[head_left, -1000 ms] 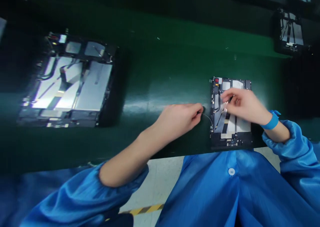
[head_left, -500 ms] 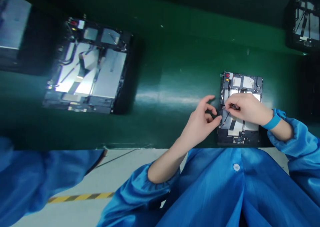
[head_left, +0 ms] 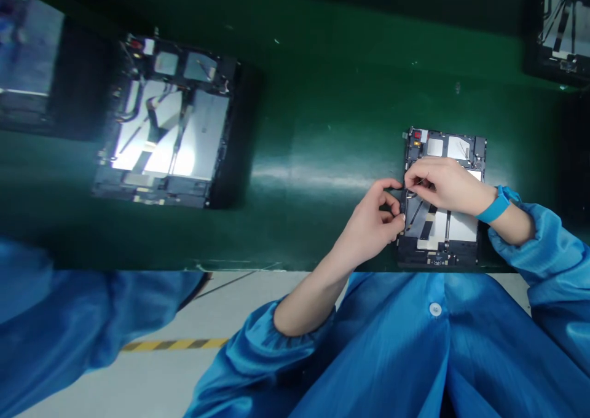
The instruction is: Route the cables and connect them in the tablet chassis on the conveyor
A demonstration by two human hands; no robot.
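Observation:
An opened tablet-like device (head_left: pixel 466 224) lies on the green work surface in front of me, its silvery plates, black flat cables and dark frame exposed. My right hand (head_left: pixel 442 184) reaches over it from the right. Its thumb and index finger are pinched together at the device's upper left edge; whatever is between them is too small or hidden to name. At the same left edge, my left hand (head_left: pixel 373 218) has its fingers curved and apart. The left thumb tip touches or nearly touches the frame, and the index fingertip comes close to the right fingertips.
A second opened device (head_left: pixel 198 135) of the same kind lies on the green work surface (head_left: pixel 313 129) to the left. Another device (head_left: pixel 565 31) is at the far right, and part of one (head_left: pixel 27 55) at the far left. A person's blue sleeve (head_left: pixel 69 319) is at lower left.
My right hand has moved left and slightly up to the device's left edge. The left index finger has extended a little toward it. The view has shifted slightly.

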